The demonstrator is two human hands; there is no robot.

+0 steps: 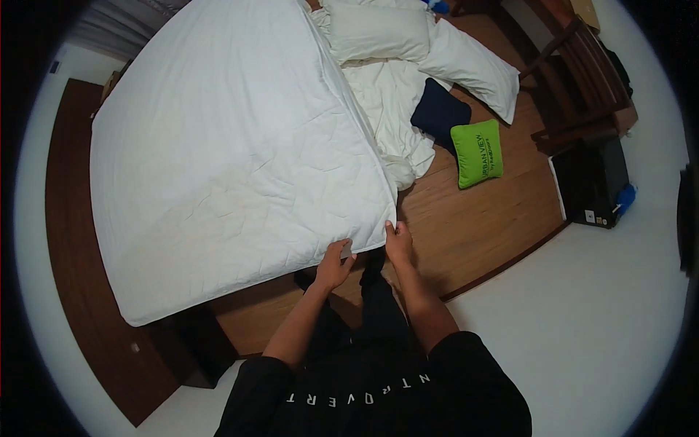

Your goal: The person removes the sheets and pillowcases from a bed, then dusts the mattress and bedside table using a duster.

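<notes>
A large white quilted cover (240, 160) lies over the mattress, with faint wrinkles toward its near end. At its near right corner, my right hand (398, 244) pinches the edge, thumb on top and the other fingers mostly hidden. To the left of it, my left hand (336, 265) grips the near edge of the same cover, its fingers bent around a small fold. Both hands are a short way apart, just in front of my legs.
White pillows (378, 30) and crumpled white bedding (389, 109) lie right of the bed. A navy cushion (440, 109) and a green cushion (478, 154) rest on the wooden floor (466, 233). Farther right are a wooden chair (582, 87) and a black box-shaped object (591, 182).
</notes>
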